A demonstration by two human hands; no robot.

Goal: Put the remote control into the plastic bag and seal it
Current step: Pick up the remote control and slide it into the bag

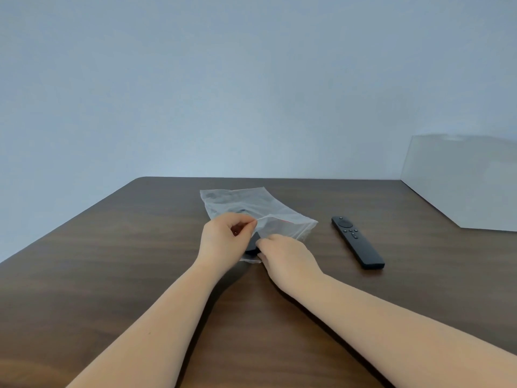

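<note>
Head view: left hand pinches plastic bag mouth; right hand grips dark remote end at opening. Second remote control on worktop; no legible writing.

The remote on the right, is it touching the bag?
Apart. The head view shows bare table between the remote and the bag.

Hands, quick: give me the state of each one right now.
Left hand: closed, pinching the plastic bag at its upper mouth edge.
Right hand: closed on the bag's lower mouth edge.
</note>
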